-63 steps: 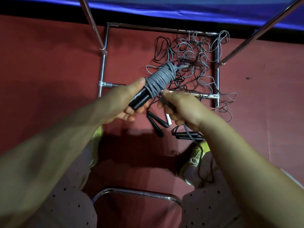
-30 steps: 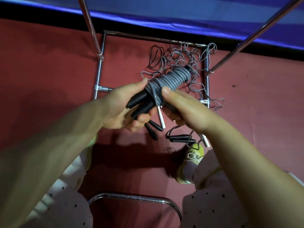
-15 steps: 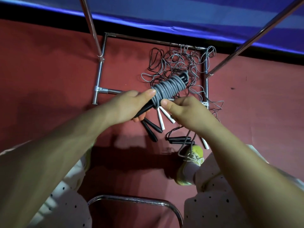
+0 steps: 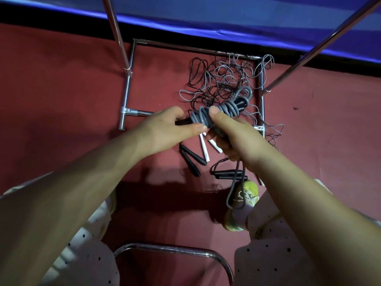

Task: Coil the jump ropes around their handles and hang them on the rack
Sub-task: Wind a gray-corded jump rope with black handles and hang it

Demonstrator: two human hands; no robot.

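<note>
A grey jump rope is wound in coils around its black handles, held level above the red floor. My left hand grips the black handle end on the left. My right hand holds the coiled middle, thumb pressed on top of the coils. A loose loop of the same grey rope hangs down below my right hand. One grey loop sticks out at the far end of the handles.
The metal rack's base frame lies on the red floor, with two slanted poles rising. A tangle of thin ropes lies inside it. Black handles, white handles and another black pair lie below. A chrome chair bar is near my knees.
The coils have loosened and spread along the handles. My right thumb has moved on top of the coil, and a loop of grey rope now hangs below my right hand.
</note>
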